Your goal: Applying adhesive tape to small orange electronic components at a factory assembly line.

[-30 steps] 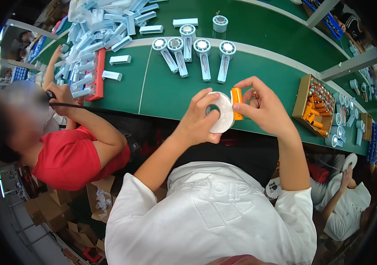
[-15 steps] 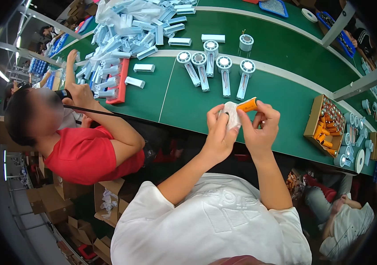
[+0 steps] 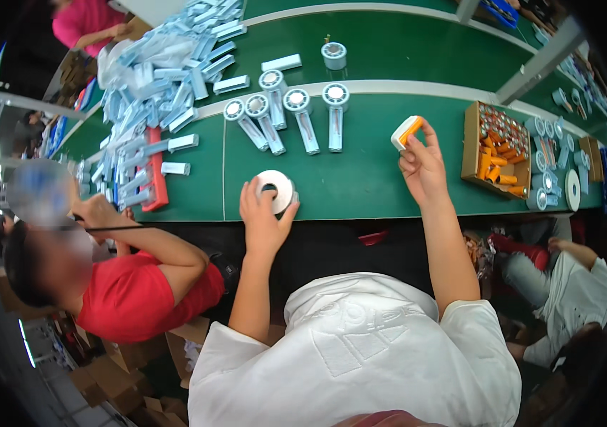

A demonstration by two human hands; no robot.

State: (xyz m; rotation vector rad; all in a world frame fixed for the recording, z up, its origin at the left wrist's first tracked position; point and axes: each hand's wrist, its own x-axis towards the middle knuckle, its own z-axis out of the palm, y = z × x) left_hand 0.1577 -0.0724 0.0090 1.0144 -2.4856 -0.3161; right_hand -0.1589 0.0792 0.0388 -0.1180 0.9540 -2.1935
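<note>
My left hand (image 3: 260, 217) rests on a roll of white tape (image 3: 281, 186) lying near the front edge of the table, thumb on one side and fingers curled over the other. Raised to the right, my right hand (image 3: 424, 164) pinches an orange cylindrical battery (image 3: 410, 130) between thumb and fingers. A white strip (image 3: 397, 137) lies along the battery's left side and end. Beyond my hands, several light blue handheld fan bodies (image 3: 301, 107) with round heads lie on the green table (image 3: 360, 178).
A cardboard box (image 3: 470, 146) of orange batteries stands at the right, beside more fan parts and a white roll (image 3: 572, 190). Light blue casings (image 3: 168, 78) pile up at the left around a red tray (image 3: 155, 178). A person in red (image 3: 132, 285) works close by on my left.
My hands have parted. The left has gone leftward and set the tape roll on the table; the right has lifted the battery up, now with the white strip on it.
</note>
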